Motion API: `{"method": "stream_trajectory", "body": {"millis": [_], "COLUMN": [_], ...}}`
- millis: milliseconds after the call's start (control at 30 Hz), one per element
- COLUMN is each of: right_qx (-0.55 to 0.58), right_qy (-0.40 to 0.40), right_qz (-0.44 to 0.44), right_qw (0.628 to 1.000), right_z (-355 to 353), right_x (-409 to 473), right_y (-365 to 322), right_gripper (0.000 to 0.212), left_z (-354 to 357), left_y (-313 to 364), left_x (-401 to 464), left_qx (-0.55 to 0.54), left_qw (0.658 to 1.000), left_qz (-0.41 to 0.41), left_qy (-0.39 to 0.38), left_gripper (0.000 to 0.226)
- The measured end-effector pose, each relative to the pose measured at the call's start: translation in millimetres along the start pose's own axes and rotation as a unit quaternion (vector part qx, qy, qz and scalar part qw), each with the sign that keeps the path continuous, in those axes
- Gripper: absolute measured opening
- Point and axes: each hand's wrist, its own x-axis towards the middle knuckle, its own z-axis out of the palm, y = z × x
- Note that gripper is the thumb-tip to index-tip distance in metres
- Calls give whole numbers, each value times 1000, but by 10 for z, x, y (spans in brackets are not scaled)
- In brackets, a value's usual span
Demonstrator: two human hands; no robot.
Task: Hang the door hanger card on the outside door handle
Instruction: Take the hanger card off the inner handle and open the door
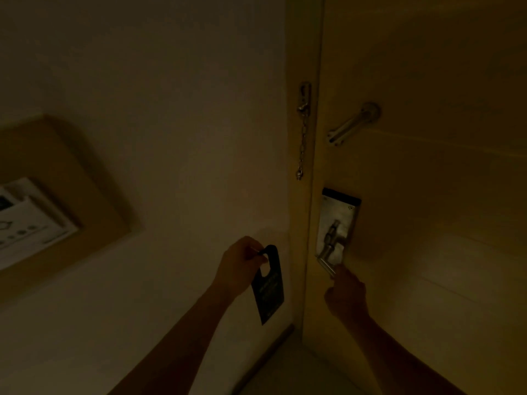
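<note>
The scene is dim. My left hand [242, 265] pinches the top of a dark door hanger card [269, 289], which hangs down in front of the pale wall, left of the door frame. My right hand [346, 295] reaches up to the metal lever handle [328, 258] on the inner side of the wooden door [427, 195], its fingertips touching the lever's lower end. The handle sits on a steel lock plate [338, 215]. The door looks closed; the outside handle is hidden.
A security chain [302, 143] hangs on the door frame above the lock, with its slide bar [350, 124] on the door. At the left a wooden wall panel holds a white framed sheet [28, 220]. Floor shows at the bottom.
</note>
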Motion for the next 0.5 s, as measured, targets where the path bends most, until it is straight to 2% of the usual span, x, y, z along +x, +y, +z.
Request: {"method": "stream_trajectory", "body": {"millis": [233,400,500], "right_qx": [-19,-67,-128], "right_qy": [12,85,78], "right_qz": [37,85,110], "right_qw": [999,990,983], "right_z": [197,217,240], "right_x": [-441,-919,-1322], "right_y": [-223,-503,-596], "right_gripper": [46,26,25], "left_z": [-311,-512,-643], "left_y": [-243,-584,-782], "left_x": [-185,-408,-590], "left_qx": [-18,-4,-11], "left_qw": [998,992,988], "left_qz": [38,88,100], "left_qy": [-35,-94,-113], "left_gripper": [4,6,5]}}
